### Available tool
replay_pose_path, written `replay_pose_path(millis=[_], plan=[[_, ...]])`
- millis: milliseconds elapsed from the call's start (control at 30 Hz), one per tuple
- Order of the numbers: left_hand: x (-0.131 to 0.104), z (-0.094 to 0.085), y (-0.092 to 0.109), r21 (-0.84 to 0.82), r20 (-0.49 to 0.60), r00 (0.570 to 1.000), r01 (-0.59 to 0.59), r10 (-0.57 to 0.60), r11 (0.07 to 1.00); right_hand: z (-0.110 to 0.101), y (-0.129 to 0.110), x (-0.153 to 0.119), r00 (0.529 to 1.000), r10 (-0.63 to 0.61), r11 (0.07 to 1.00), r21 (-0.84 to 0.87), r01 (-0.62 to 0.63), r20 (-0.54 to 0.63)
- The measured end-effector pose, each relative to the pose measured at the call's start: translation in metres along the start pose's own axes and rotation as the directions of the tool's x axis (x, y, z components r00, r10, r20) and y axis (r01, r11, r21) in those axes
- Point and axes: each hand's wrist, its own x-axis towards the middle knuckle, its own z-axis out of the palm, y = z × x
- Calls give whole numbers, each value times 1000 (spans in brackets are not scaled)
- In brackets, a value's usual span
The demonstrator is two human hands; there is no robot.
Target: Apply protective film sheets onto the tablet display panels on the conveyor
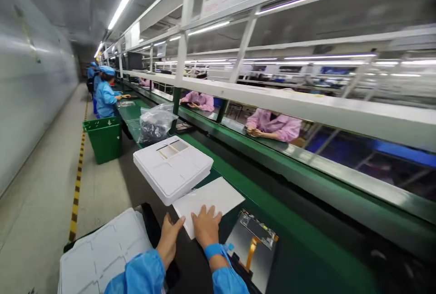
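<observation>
A white flat sheet or thin stack of sheets [218,197] lies on the green bench, its near left corner under my hands. My right hand [207,227] rests flat on it with the fingers spread; a blue band circles that wrist. Beside the sheet's left edge is my left hand [168,239], thumb and fingers apart, the thumb at the edge. Just beyond sits a stack of white molded trays [173,167], with small flat panels [172,148] in the top one. To the right of my right hand lies an opened display panel [257,244] with an orange ribbon cable.
More white trays [105,251] are stacked at lower left. A clear plastic bag [156,124] with dark contents stands farther along the bench, and a green bin [104,142] on the floor. Co-workers in blue [105,96] and pink [274,125] sit along the line.
</observation>
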Motion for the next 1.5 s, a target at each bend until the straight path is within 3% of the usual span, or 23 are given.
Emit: replay_pose_path(millis=[133, 267, 367, 500, 567, 600, 667, 700, 767, 800, 833, 867, 933, 1000, 1033, 1067, 1133, 1167, 1233, 1300, 1367, 1433, 1500], plan=[[-9, 3, -3, -274, -19, 999, 30, -37, 961, 11, -14, -48, 977, -212, 976, -36, 213, 27], [-33, -15, -9, -363, -30, 995, 77, -94, 929, 10, -34, -97, 984, -174, 983, 64, 171, 39], [-61, -17, -7, -351, -116, 987, 61, -108, 934, -10, -37, -116, 989, -137, 954, 277, 116, 57], [-101, 2, 19, -140, -213, 970, -152, 121, 978, -69, -24, -110, 994, -12, 767, 639, -63, 113], [-118, 12, 36, 135, -203, 934, -271, 294, 953, -102, -15, -99, 975, 62, 602, 772, -206, 212], [-126, 15, 44, 303, -160, 908, -328, 386, 895, -118, -10, -93, 956, 79, 495, 821, -284, 283], [-141, 18, 56, 579, 91, 825, -499, 558, 645, -145, -2, -87, 906, 35, 259, 872, -415, 421], [-147, 18, 60, 642, 285, 743, -617, 605, 455, -155, 1, -87, 886, -22, 152, 878, -454, 463], [-154, 16, 64, 587, 646, 495, -808, 581, 35, -165, 8, -90, 883, -122, -3, 890, -456, 453], [-155, 15, 66, 518, 760, 375, -843, 531, -146, -166, 10, -93, 900, -133, -48, 904, -425, 416], [-156, 14, 67, 463, 825, 288, -839, 486, -288, -165, 12, -97, 918, -116, -74, 918, -389, 379], [-157, 13, 69, 431, 856, 235, -817, 460, -383, -162, 14, -101, 935, -74, -86, 932, -352, 347], [-158, 10, 71, 410, 867, 191, -797, 460, -443, -156, 14, -109, 959, 49, -93, 957, -274, 279], [-159, 5, 72, 403, 837, 190, -848, 513, -343, -156, 14, -116, 968, 153, -110, 977, -181, 196], [-158, 1, 73, 413, 789, 228, -884, 571, -218, -159, 14, -120, 971, 181, -128, 983, -132, 154], [-153, -2, 73, 427, 698, 312, -904, 645, -25, -164, 15, -122, 975, 189, -143, 986, -90, 116], [-131, -4, 75, 367, 442, 560, -826, 701, 428, -180, 16, -124, 987, 151, -157, 987, -24, 47], [-116, 2, 78, 292, 343, 654, -756, 674, 586, -189, 18, -123, 993, 117, -153, 988, 13, 5], [-84, 27, 95, 150, 279, 764, -633, 582, 760, -209, 21, -117, 994, 43, -127, 986, 110, -105], [-64, 68, 124, 65, 330, 826, -504, 458, 861, -230, 24, -107, 978, -34, -92, 975, 203, -207], [-57, 115, 160, -24, 402, 872, -294, 278, 956, -256, 32, -91, 957, -84, -47, 960, 274, -278], [-54, 161, 195, -143, 500, 836, -179, 227, 973, -285, 46, -69, 943, -102, 30, 946, 322, -318], [-42, 203, 223, -263, 596, 743, -178, 305, 948, -317, 68, -45, 933, -94, 192, 913, 359, -347]])
